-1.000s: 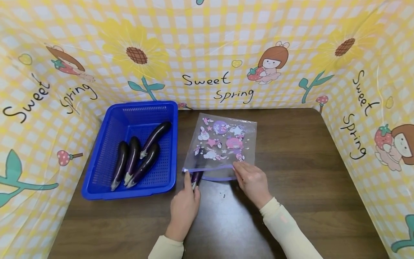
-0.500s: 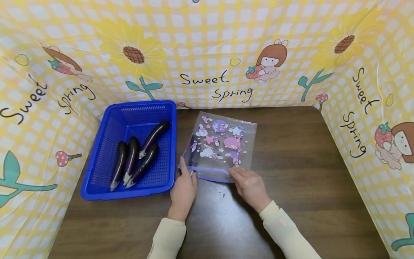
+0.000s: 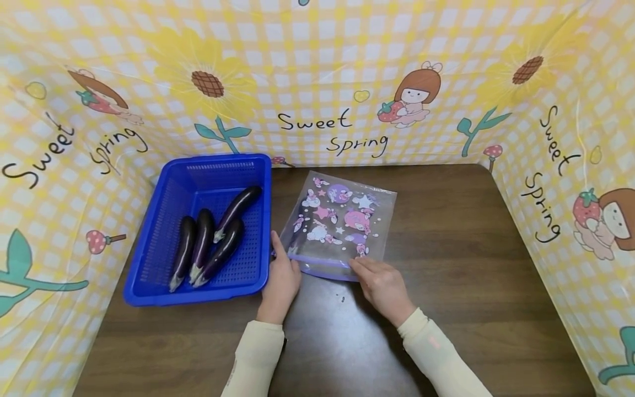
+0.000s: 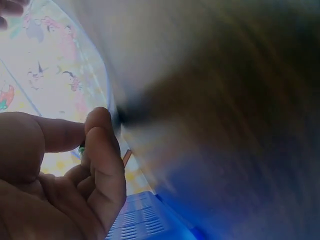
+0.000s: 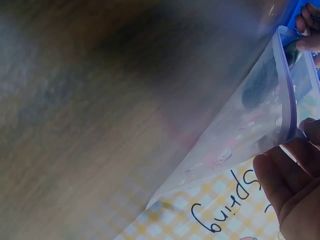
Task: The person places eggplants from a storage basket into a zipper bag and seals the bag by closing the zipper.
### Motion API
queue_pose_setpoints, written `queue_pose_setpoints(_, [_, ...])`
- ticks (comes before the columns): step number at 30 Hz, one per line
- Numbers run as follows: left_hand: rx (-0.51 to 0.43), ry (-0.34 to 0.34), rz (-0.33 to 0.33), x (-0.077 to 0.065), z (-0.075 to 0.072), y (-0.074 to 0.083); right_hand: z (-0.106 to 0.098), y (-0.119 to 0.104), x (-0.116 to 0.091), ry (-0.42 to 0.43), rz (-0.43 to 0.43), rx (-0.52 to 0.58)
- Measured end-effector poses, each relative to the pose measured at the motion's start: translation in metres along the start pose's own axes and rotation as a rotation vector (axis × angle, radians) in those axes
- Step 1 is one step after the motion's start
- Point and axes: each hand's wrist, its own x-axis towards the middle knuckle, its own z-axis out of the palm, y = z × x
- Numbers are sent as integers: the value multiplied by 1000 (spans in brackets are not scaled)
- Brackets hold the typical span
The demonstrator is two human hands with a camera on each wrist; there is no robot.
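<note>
A clear zip bag with purple and pink cartoon prints lies on the brown table, its purple-edged mouth towards me. Inside along its left side, one dark eggplant shows through the plastic in the right wrist view. My left hand is at the left corner of the mouth, thumb and fingers pinching the eggplant's stem end, its index finger pointing forward by the bag's edge. My right hand pinches the mouth's edge on the right. Between the hands, the mouth gapes a little.
Left of the bag stands a blue plastic basket holding several eggplants, its right wall close to my left hand. Small dark specks lie on the table. A yellow checked cloth surrounds the table's back and sides.
My left hand has moved forward and slightly left, and the eggplant has slid deeper into the bag, its stem end now hidden. My right hand has shifted slightly left, still holding the bag's edge.
</note>
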Motion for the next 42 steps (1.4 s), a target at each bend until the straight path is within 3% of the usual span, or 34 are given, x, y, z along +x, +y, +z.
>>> queue_pose_setpoints(7, [47,-84,-68,2,5,-3,-1,0,1,-7,2,-1])
queue_pose_setpoints(16, [95,-116,-116,4,6,-2,-4,6,0,6,-3,-33])
queue_pose_setpoints(23, [156,-92,-86,4,9,-1,-11,12,1,29,20,-47])
queue_pose_setpoints(28, [203,-149,-98,-9,3,3,-12,15,0,38,19,-35])
queue_pose_setpoints(30, [205,-225,-53,-19,-7,7,-12,15,-1,42,18,-31])
queue_pose_setpoints(32, [161,-346,36,-29,-24,13,-11,15,-1,43,19,-32])
queue_pose_setpoints(35, [-15,-536,210,-41,-59,20,-11,15,-2,37,21,-30])
queue_pose_setpoints(37, [-132,-577,270,-45,-85,21,-10,16,-2,34,25,-29])
queue_pose_setpoints(39, [-179,-487,295,-43,-108,14,-10,17,-3,32,29,-25])
queue_pose_setpoints(42, [-83,-232,236,-33,-134,-9,-11,17,-4,33,36,-24])
